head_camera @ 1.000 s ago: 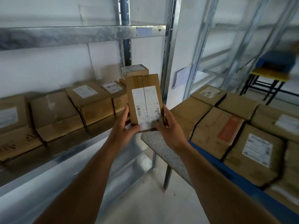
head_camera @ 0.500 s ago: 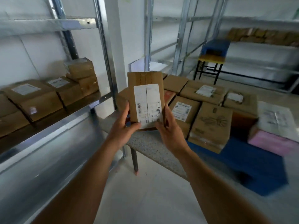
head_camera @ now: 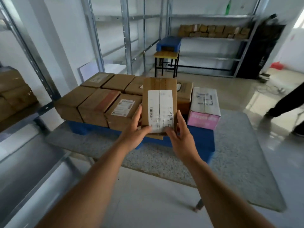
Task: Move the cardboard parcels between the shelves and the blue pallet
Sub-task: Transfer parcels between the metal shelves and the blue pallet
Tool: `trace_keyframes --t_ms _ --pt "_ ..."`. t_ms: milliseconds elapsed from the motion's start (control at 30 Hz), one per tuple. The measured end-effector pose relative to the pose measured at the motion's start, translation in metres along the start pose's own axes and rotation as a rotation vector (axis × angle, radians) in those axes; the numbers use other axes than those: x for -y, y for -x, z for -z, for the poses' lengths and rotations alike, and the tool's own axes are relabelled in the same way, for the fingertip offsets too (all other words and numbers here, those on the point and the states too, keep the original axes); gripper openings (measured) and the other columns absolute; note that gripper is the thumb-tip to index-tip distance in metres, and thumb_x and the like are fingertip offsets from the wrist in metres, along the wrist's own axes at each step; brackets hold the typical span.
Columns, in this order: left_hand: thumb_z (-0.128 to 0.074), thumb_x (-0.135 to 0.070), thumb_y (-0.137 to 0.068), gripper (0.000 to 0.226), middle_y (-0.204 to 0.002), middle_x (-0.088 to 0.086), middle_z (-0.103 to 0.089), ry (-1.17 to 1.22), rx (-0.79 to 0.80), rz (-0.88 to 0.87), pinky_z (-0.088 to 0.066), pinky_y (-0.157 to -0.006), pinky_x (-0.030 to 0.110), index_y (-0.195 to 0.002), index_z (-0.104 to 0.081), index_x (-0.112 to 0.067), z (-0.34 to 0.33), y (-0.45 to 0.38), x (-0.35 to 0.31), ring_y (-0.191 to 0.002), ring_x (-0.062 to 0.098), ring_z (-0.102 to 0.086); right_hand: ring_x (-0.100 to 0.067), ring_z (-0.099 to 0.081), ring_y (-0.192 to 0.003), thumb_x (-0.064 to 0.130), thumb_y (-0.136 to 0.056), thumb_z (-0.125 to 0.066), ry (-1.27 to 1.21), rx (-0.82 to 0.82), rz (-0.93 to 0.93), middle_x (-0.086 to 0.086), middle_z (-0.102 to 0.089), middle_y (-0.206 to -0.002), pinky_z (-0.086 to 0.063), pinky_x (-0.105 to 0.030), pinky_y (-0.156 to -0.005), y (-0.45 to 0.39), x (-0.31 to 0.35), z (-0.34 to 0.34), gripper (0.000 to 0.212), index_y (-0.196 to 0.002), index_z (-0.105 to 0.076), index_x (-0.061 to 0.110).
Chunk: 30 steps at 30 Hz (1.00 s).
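Observation:
I hold a cardboard parcel (head_camera: 160,102) with a white shipping label upright in front of me. My left hand (head_camera: 135,130) grips its lower left edge and my right hand (head_camera: 180,134) grips its lower right edge. Behind and below it sits the blue pallet (head_camera: 202,142) on a speckled grey table (head_camera: 233,153). Several cardboard parcels (head_camera: 97,106) fill the pallet's left and middle, and a pink and white box (head_camera: 204,107) stands at its right end. The held parcel hides part of the pallet's middle.
A metal shelf (head_camera: 21,145) runs along my left, with cardboard parcels (head_camera: 14,94) on it. Farther shelving (head_camera: 212,38) at the back carries more parcels. A small desk with a blue pallet (head_camera: 167,46) stands behind. A person's legs (head_camera: 284,104) are at the right.
My view has swung right from the left shelf to face the blue pallet. The parcel stays in both hands and now sits over the pallet's middle.

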<state>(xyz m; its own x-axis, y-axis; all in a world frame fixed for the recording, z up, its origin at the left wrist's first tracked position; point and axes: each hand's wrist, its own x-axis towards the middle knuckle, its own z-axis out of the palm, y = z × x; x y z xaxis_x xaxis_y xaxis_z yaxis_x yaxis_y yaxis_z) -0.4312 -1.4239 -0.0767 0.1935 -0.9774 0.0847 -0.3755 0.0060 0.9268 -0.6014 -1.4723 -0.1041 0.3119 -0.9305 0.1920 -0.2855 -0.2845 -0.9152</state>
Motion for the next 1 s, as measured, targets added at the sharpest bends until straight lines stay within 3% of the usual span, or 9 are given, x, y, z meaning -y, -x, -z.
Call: trace_keyframes --t_ms 100,200,367,433,500,700,800,867,1000 --pt "-0.057 -0.028 -0.091 0.081 -0.142 -0.016 -0.035 0.02 0.05 0.049 -0.026 -0.097 0.021 -0.147 0.0 -0.042 -0.027 -0.018 -0.004 -0.11 -0.017 -0.032 -0.012 -0.047 -0.123 0.044 -0.092 -0.052 0.075 -0.041 -0.038 0.002 -0.044 -0.143 -0.045 -0.039 -0.1 -0.006 -0.013 0.024 0.073 -0.149 -0.007 0.043" --pt "-0.054 -0.034 -0.092 0.079 -0.15 -0.011 -0.028 -0.031 0.103 0.06 -0.02 -0.096 0.025 -0.146 0.003 -0.043 -0.044 -0.038 -0.006 -0.117 -0.004 -0.024 -0.016 -0.047 -0.127 0.042 -0.094 -0.05 0.131 -0.073 -0.05 0.002 -0.043 -0.145 -0.046 -0.043 -0.1 -0.017 -0.023 0.04 0.07 -0.15 -0.01 0.038" --pt "-0.05 -0.04 -0.093 0.077 -0.154 -0.003 -0.022 -0.14 0.165 0.083 -0.028 -0.101 0.034 -0.145 0.007 -0.043 -0.059 -0.071 -0.004 -0.134 0.014 -0.029 -0.014 -0.049 -0.123 0.039 -0.095 -0.048 0.178 -0.122 -0.106 0.002 -0.044 -0.145 -0.044 -0.032 -0.095 -0.038 -0.036 0.051 0.068 -0.151 -0.01 0.036" --pt "-0.049 -0.042 -0.093 0.077 -0.153 -0.002 -0.026 -0.186 0.193 0.11 -0.034 -0.095 0.033 -0.145 0.007 -0.043 -0.062 -0.083 -0.001 -0.123 0.012 -0.041 -0.008 -0.051 -0.111 0.04 -0.095 -0.048 0.19 -0.121 -0.119 0.003 -0.047 -0.142 -0.042 -0.025 -0.084 -0.045 -0.041 0.052 0.066 -0.15 -0.011 0.038" --pt "-0.048 -0.043 -0.093 0.075 -0.148 -0.003 -0.036 -0.206 0.215 0.121 -0.039 -0.085 0.028 -0.146 0.006 -0.042 -0.064 -0.091 0.0 -0.1 0.003 -0.047 -0.004 -0.048 -0.1 0.039 -0.095 -0.047 0.209 -0.113 -0.136 0.003 -0.05 -0.14 -0.039 -0.024 -0.077 -0.053 -0.045 0.053 0.065 -0.15 -0.012 0.037" --pt "-0.044 -0.045 -0.094 0.071 -0.134 -0.005 -0.05 -0.334 0.235 0.133 -0.038 -0.074 0.025 -0.148 0.001 -0.037 -0.064 -0.107 -0.003 -0.089 0.003 -0.048 -0.011 -0.055 -0.096 0.041 -0.095 -0.046 0.234 -0.114 -0.183 -0.002 -0.054 -0.135 -0.043 -0.028 -0.075 -0.066 -0.051 0.052 0.066 -0.151 -0.012 0.033" --pt "-0.043 -0.042 -0.095 0.069 -0.1 -0.006 -0.064 -0.392 0.216 0.143 -0.045 -0.064 0.027 -0.149 -0.001 -0.034 -0.063 -0.111 -0.005 -0.075 0.01 -0.058 -0.02 -0.062 -0.092 0.04 -0.095 -0.044 0.288 -0.085 -0.201 -0.007 -0.061 -0.121 -0.053 -0.038 -0.075 -0.069 -0.05 0.051 0.067 -0.151 -0.007 0.033" --pt "-0.041 -0.042 -0.095 0.067 -0.076 -0.006 -0.058 -0.432 0.201 0.146 -0.043 -0.057 0.028 -0.149 -0.003 -0.033 -0.062 -0.112 -0.005 -0.065 0.012 -0.056 -0.022 -0.063 -0.088 0.04 -0.095 -0.043 0.312 -0.068 -0.215 -0.008 -0.063 -0.113 -0.054 -0.042 -0.076 -0.073 -0.049 0.049 0.067 -0.151 -0.007 0.032" --pt "-0.039 -0.046 -0.095 0.065 -0.092 -0.005 -0.056 -0.521 0.195 0.149 -0.048 -0.079 0.037 -0.15 -0.009 -0.03 -0.059 -0.116 -0.002 -0.081 0.012 -0.055 -0.024 -0.063 -0.085 0.037 -0.095 -0.041 0.263 -0.024 -0.284 -0.01 -0.065 -0.107 -0.054 -0.046 -0.077 -0.077 -0.051 0.046 0.062 -0.151 -0.014 0.029"
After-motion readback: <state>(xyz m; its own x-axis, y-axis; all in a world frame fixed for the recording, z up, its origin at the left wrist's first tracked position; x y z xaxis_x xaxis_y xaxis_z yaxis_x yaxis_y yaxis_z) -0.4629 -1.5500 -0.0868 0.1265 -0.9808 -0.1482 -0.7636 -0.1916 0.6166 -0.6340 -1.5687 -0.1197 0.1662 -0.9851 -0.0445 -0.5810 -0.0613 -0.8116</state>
